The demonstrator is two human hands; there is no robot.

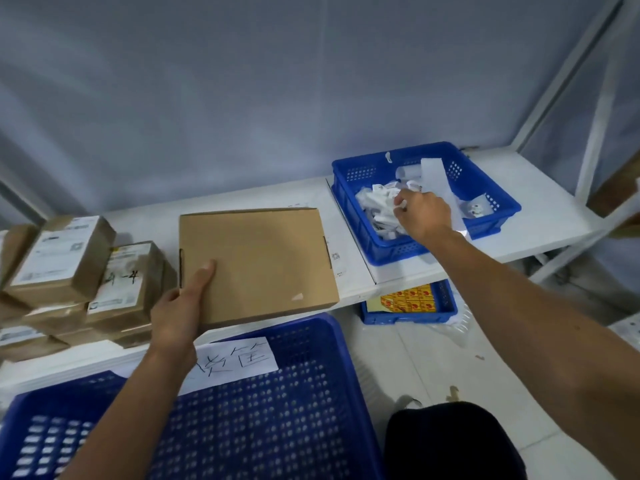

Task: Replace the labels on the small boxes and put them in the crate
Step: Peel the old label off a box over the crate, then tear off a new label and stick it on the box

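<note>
One crate (311, 410), one flat box (256, 261), two hands (176, 317) (426, 216)

I count three blue crates: a big crate (304, 393) nearest me, a scrap-filled crate (391, 252) on the surface (540, 188), and a low crate (408, 317) beneath. There is one flat cardboard box (256, 261); the small boxes (65, 258) overlap too much to count.

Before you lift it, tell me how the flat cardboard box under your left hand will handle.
The flat cardboard box looks stiff: flat top, crisp edges. Broad and low, it should slide rather than tip. Held at one corner by the left hand, it may tilt or twist; weight cannot be judged.
</note>
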